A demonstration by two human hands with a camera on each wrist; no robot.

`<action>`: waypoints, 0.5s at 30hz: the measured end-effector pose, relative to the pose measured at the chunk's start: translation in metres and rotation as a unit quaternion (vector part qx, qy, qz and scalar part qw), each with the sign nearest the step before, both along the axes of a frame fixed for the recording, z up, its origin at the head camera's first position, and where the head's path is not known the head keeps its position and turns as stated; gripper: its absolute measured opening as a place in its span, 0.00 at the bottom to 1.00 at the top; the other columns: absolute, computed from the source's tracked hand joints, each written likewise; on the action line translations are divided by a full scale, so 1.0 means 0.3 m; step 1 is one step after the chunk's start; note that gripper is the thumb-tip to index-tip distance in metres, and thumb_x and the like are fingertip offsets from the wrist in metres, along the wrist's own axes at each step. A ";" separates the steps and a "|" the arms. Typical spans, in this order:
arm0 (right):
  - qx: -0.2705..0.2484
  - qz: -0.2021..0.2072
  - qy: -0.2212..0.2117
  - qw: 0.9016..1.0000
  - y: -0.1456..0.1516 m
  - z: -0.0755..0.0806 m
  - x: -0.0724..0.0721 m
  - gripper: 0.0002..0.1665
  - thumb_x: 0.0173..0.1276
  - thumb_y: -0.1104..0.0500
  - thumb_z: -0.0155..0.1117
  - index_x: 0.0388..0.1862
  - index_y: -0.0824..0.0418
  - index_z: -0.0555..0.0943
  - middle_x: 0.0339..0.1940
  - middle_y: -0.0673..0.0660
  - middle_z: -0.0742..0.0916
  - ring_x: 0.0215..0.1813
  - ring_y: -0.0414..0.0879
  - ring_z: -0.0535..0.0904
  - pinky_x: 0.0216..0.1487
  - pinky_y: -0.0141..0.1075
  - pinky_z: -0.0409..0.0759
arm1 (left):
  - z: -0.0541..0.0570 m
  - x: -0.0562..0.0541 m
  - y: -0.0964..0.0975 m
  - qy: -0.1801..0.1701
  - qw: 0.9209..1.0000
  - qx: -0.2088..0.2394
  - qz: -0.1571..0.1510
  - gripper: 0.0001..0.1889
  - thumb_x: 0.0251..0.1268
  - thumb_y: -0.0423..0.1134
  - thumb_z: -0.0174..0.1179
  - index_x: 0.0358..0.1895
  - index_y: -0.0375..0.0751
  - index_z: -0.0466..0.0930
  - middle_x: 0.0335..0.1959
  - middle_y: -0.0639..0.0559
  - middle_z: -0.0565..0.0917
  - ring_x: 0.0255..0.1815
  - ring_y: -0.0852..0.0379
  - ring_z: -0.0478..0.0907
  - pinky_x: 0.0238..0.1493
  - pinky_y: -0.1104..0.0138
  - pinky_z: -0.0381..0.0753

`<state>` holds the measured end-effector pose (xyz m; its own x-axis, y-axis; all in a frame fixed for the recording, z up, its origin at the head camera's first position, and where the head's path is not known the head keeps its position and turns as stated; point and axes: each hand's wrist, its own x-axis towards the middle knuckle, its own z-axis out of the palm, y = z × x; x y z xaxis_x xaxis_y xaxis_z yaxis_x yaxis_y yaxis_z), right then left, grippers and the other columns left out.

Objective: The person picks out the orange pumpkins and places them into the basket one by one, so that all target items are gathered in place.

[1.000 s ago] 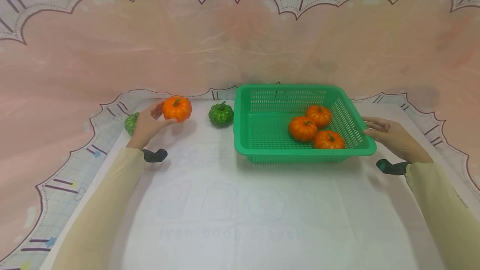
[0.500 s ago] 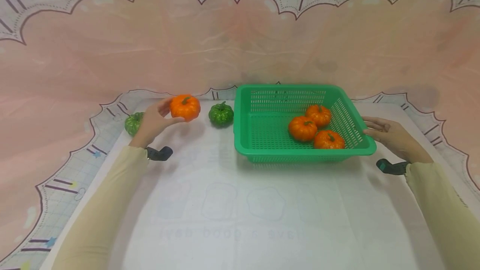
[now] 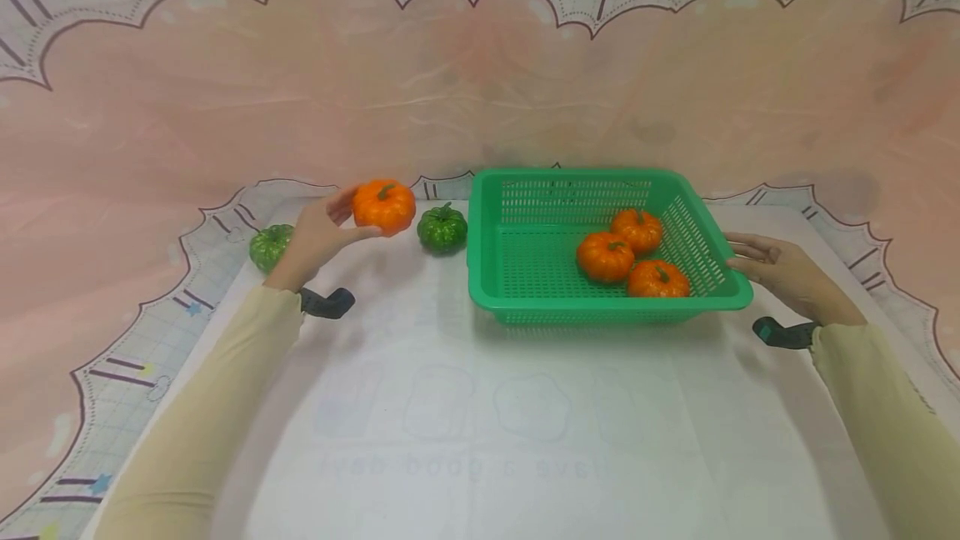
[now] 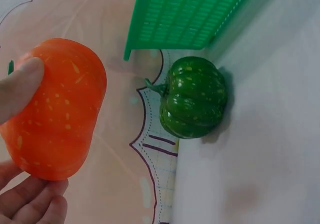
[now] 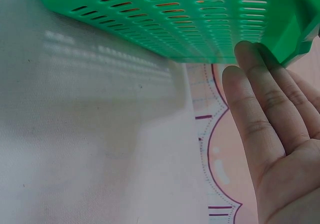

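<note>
My left hand (image 3: 318, 232) pinches an orange toy pumpkin (image 3: 384, 207) between thumb and fingers, above the tabletop. In the left wrist view the thumb lies on one side of the orange pumpkin (image 4: 57, 108) and the fingertips on the other. A dark green pumpkin (image 3: 442, 229) sits on the table just right of the held one. Behind the left wrist, a lighter green pumpkin (image 3: 270, 248) is partly hidden. My right hand (image 3: 783, 269) touches the right side of the green basket (image 3: 611, 304) with fairly straight fingers, just beneath its rim; its thumb is hard to see.
Inside the basket, three orange pumpkins (image 3: 605, 257) cluster toward the right. The basket stands at the back of the white table (image 3: 480, 407), near the pink patterned cloth (image 3: 375, 90). The dark green pumpkin sits close to the basket's left wall.
My left hand has carried the orange pumpkin rightward and slightly up, toward the dark green pumpkin. More of the lighter green pumpkin shows. The right hand and basket have stayed still.
</note>
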<state>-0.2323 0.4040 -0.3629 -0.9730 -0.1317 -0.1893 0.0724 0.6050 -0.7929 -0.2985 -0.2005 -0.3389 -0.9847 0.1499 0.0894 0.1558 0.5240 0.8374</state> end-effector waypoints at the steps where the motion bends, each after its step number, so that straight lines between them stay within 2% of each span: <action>1: 0.004 -0.001 -0.001 1.000 0.000 0.001 0.000 0.41 0.70 0.47 0.55 0.74 0.62 0.53 0.52 0.27 0.73 0.48 0.14 0.70 0.52 0.17 0.73 | 0.004 0.000 0.004 0.000 1.000 -0.001 -0.002 0.45 0.52 0.48 0.69 0.73 0.44 0.55 0.73 0.45 0.61 0.74 0.46 0.58 0.72 0.51 0.60; 8: 0.011 0.000 -0.003 1.000 -0.001 0.004 0.003 0.41 0.70 0.47 0.55 0.75 0.61 0.53 0.58 0.34 0.72 0.48 0.14 0.69 0.50 0.15 0.72 | 0.044 -0.008 0.033 0.011 1.000 -0.010 -0.024 0.45 0.52 0.46 0.69 0.72 0.43 0.55 0.73 0.45 0.61 0.73 0.47 0.59 0.72 0.54 0.61; 11: 0.019 0.002 -0.004 1.000 -0.001 0.004 0.002 0.41 0.70 0.47 0.54 0.75 0.60 0.52 0.63 0.41 0.71 0.48 0.13 0.68 0.62 0.30 0.74 | 0.063 -0.017 0.048 0.016 0.999 -0.004 -0.036 0.44 0.52 0.45 0.70 0.72 0.44 0.57 0.73 0.47 0.62 0.73 0.49 0.59 0.73 0.56 0.61; 13: 0.020 0.003 -0.008 1.000 -0.001 0.005 0.002 0.41 0.71 0.46 0.54 0.75 0.59 0.52 0.67 0.46 0.70 0.49 0.13 0.67 0.68 0.43 0.68 | 0.076 -0.023 0.060 0.017 0.999 0.001 -0.045 0.43 0.52 0.44 0.70 0.72 0.45 0.58 0.72 0.48 0.63 0.73 0.50 0.60 0.73 0.56 0.61; 15: 0.015 0.005 -0.014 1.000 -0.001 0.005 0.001 0.41 0.71 0.46 0.53 0.76 0.58 0.51 0.70 0.48 0.67 0.52 0.15 0.65 0.70 0.54 0.60 | 0.090 -0.029 0.072 0.017 0.998 0.005 -0.052 0.43 0.52 0.43 0.70 0.72 0.45 0.58 0.73 0.49 0.62 0.73 0.50 0.59 0.73 0.56 0.61</action>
<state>-0.2320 0.4037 -0.3613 -0.9657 -0.1362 -0.2211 0.0882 0.6288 -0.7725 -0.3071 -0.1790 -0.3117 -0.9601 0.2504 0.1243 0.2374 0.4955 0.8356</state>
